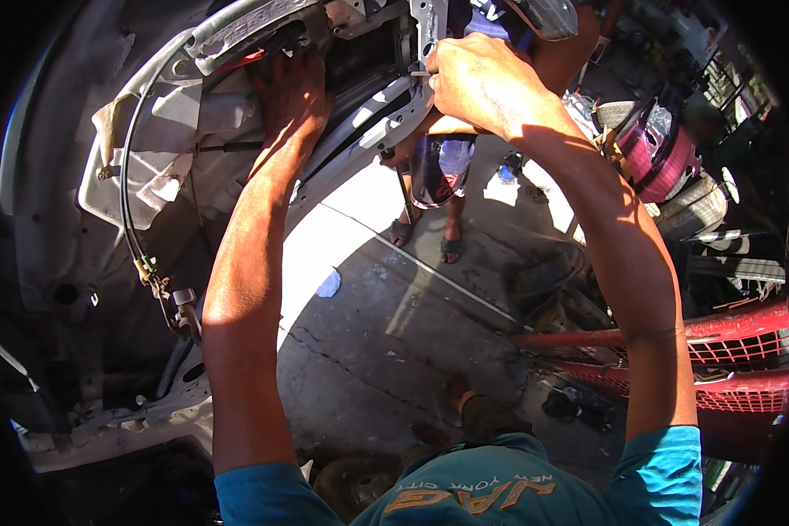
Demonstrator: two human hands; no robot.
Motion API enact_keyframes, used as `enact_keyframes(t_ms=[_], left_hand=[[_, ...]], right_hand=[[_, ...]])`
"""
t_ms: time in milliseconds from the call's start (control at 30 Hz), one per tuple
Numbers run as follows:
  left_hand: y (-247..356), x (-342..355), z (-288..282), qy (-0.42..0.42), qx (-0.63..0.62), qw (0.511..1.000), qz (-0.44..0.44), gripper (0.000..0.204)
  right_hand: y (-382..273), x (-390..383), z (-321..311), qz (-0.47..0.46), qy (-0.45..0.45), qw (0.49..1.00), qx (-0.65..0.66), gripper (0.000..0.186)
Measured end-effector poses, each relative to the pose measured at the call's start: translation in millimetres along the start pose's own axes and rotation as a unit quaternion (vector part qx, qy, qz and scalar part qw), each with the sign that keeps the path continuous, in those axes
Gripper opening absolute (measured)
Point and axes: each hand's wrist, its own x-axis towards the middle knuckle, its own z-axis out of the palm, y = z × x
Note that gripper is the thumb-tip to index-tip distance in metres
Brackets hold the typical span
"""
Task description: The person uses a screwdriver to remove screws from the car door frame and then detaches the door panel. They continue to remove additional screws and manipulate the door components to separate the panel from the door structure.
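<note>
My left hand (291, 96) reaches up into the dark opening of a car's bare front body, fingers apart, tips partly in shadow near a red piece (241, 60). My right hand (456, 79) is closed at a silver metal bracket (419, 26), on something small I cannot make out. A curved metal rail (386, 124) runs between my arms. To the left are a pale plastic part (149, 158) and a black cable (128, 184) with a metal fitting.
Another person (447, 203) in sandals stands beyond the rail, partly hidden behind my right arm. Red mesh parts (736, 351), a pink bag-like item (657, 158) and jumbled parts lie at the right. Sunlit and shaded concrete floor (351, 333) shows below.
</note>
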Motion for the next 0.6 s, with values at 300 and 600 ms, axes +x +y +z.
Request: enact_keyframes(t_ms=[300,600], left_hand=[[0,2,1,-0.008,0.019,1.0,0.001,0.07],[-2,2,0,-0.038,0.022,0.999,0.016,0.105]], right_hand=[[-1,-7,9,0.02,0.029,0.999,0.019,0.026],[-3,-7,11,0.023,0.036,0.999,0.012,0.026]])
